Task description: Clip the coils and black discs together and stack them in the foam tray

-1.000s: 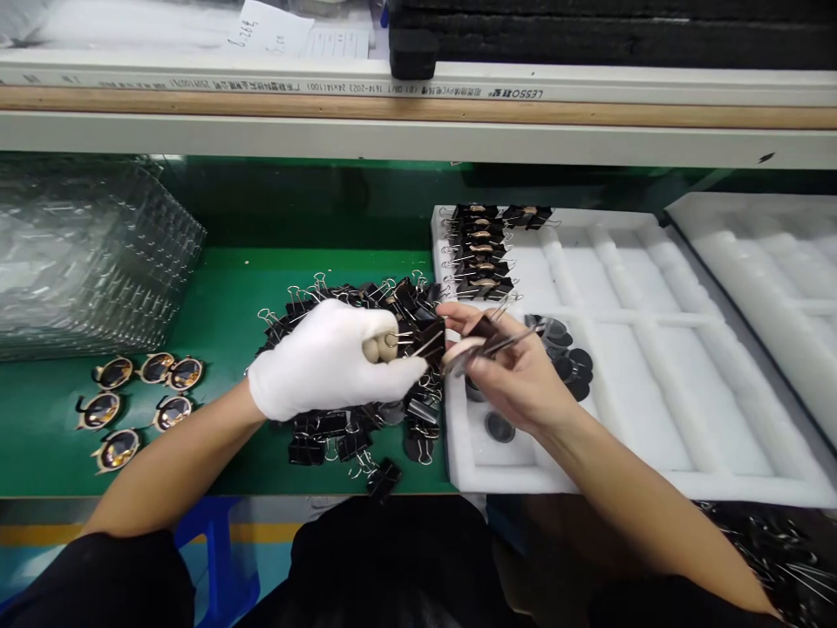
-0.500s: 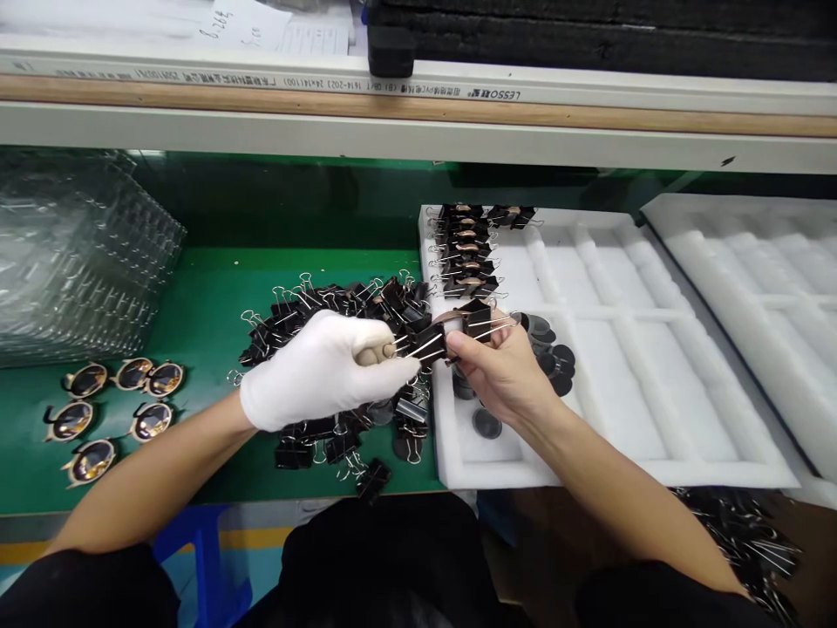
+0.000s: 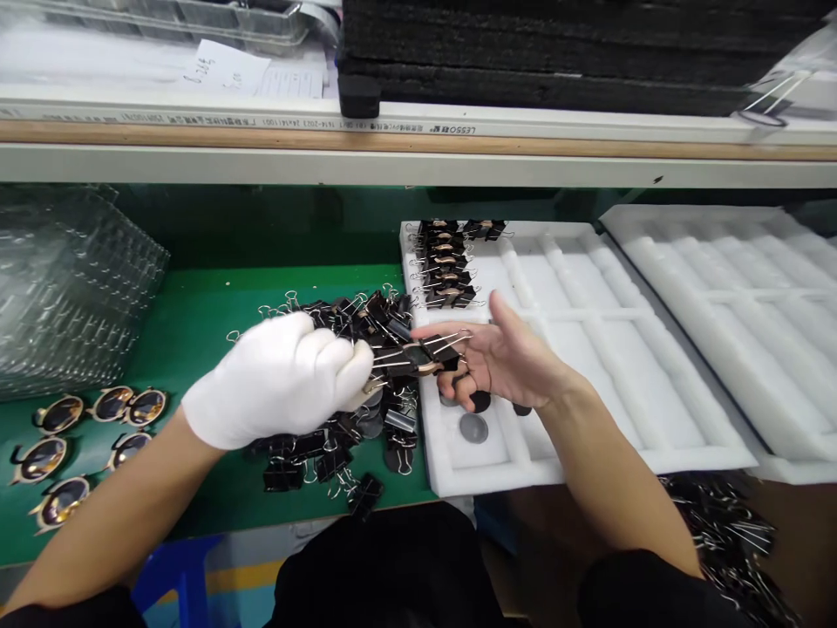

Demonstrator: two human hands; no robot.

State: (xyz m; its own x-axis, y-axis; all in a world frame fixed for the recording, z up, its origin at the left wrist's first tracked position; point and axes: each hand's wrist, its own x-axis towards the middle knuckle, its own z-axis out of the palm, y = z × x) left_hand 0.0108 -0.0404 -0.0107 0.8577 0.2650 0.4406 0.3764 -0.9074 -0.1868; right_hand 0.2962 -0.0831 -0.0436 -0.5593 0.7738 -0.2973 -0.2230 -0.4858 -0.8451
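My left hand, in a white glove, is closed on the wire handles of a black binder clip. That clip and a second binder clip grip a small dark piece with a tan curved rim between them. My bare right hand is beside the second clip with its fingers spread, the index finger reaching behind it; whether it touches is unclear. Beneath my hands, a heap of black binder clips lies on the green table. A round dark disc rests in the white foam tray.
Several clipped pieces stand in a column in the tray's far left compartment. A second white tray is at right. Round sunglasses fronts and stacked clear plastic trays are at left. A shelf edge crosses above; more clips lie lower right.
My right hand has opened from its grip on the clipped piece and spread its fingers. The left hand has closed further round the clip handles and moved slightly left. The view has shifted.
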